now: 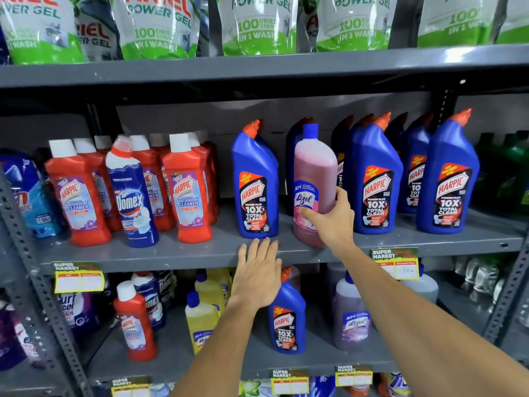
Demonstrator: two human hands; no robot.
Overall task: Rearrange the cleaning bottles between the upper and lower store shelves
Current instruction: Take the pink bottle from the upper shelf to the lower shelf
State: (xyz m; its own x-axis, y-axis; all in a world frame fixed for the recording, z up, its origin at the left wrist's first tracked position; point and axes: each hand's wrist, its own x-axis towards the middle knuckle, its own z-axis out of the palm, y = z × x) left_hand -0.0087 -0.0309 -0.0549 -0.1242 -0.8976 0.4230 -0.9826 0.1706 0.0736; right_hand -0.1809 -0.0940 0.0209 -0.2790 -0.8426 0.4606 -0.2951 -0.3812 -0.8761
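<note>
The right hand (333, 222) has its grip closed around the low part of a pink bottle (315, 184) that stands at the front of the upper shelf (171, 255), between two blue bottles. The left hand (257, 277) is flat and wide, holding nothing, with its fingertips at the front edge of that shelf, just under a blue bottle (255, 181). On the lower shelf (315, 361) stand a red bottle (135, 325), yellow bottles (201, 319), one blue bottle (287, 316) and a purple bottle (350, 316). I think the job is partly done, because kinds are mixed on both shelves. I cannot tell if the pink bottle is coming or going. More bottles look left to move.
</note>
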